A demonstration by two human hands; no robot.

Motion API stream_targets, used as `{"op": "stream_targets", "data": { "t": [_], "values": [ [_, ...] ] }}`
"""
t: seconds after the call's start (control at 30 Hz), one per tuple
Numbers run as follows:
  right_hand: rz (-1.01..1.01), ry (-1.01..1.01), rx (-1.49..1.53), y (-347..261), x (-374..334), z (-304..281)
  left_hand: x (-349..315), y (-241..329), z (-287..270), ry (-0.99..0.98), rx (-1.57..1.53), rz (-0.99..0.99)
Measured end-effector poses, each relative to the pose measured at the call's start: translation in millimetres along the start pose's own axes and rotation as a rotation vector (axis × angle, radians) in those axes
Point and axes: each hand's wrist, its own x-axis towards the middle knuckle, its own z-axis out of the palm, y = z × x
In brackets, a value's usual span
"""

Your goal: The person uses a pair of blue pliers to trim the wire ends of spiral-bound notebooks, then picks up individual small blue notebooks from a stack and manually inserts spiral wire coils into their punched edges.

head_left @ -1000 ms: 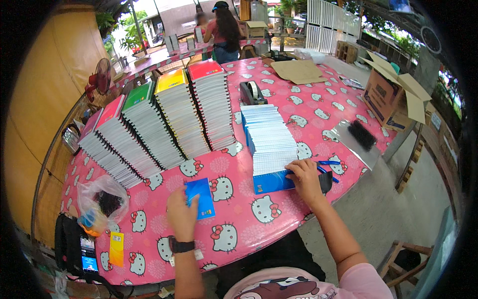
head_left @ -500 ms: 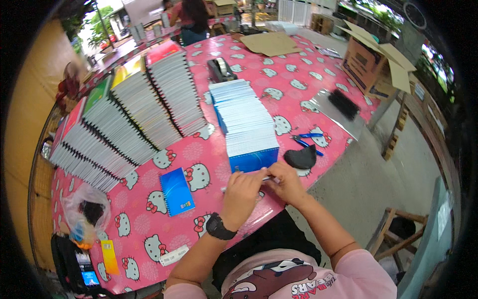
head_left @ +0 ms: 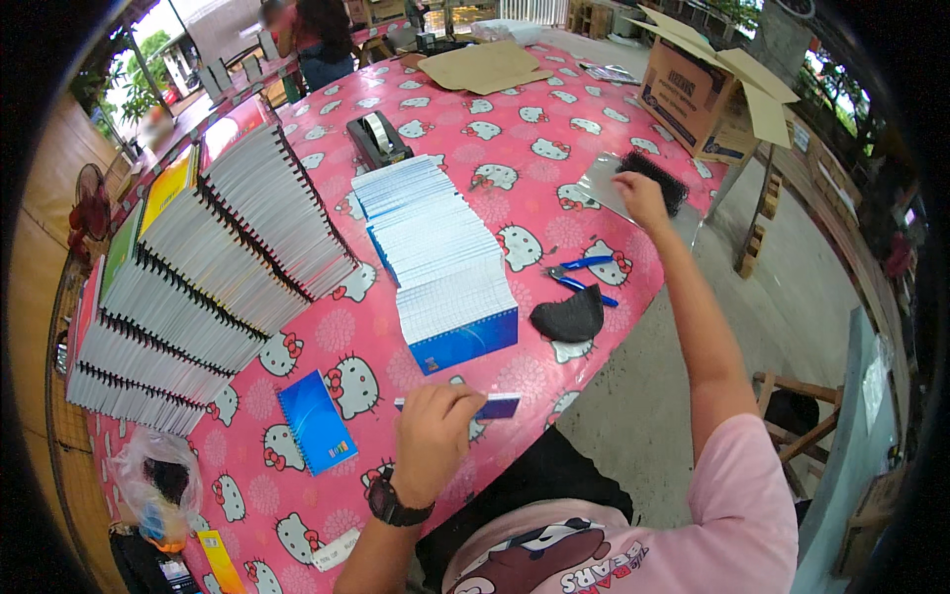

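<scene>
My left hand (head_left: 435, 436) is closed round a thin blue notebook (head_left: 500, 407), held edge-on just above the table's near edge. In front of it a long row of blue notebooks (head_left: 435, 267) stands packed together, white page edges up. My right hand (head_left: 643, 201) is stretched far right, fingers curled together beside a pile of black binding coils (head_left: 657, 182) on a clear plastic sheet (head_left: 606, 184). Whatever its fingertips grip is too small to make out. A single blue spiral notebook (head_left: 317, 423) lies flat left of my left hand.
Tall rows of coil-bound books (head_left: 282, 208) fill the left side. Blue-handled cutters (head_left: 584, 280) and a black pad (head_left: 568, 315) lie near the right edge. A tape dispenser (head_left: 378, 141), flat cardboard (head_left: 483, 67) and an open carton (head_left: 688, 94) stand farther back. People are in the background.
My right hand has left the notebook beside my left hand and moved far right to the black coils. My left hand keeps the notebook, and the view has shifted to the right.
</scene>
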Motion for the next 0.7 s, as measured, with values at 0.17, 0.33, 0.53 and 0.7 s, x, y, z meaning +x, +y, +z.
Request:
{"op": "stream_targets", "data": {
  "t": [0.17,0.33,0.53,0.7],
  "values": [
    [0.212,0.086,-0.502,57,-1,24,-1,-7,-1,0.042,-0.023,0.002],
    [0.125,-0.006,-0.507,44,-1,19,1,-9,-14,0.059,0.0,0.024],
    [0.064,-0.009,-0.388,14,1,3,-6,-14,-4,0.066,0.071,0.048],
    [-0.035,0.198,-0.055,-35,-15,-12,-1,-12,-7,0.136,0.013,0.059]
  ]
}}
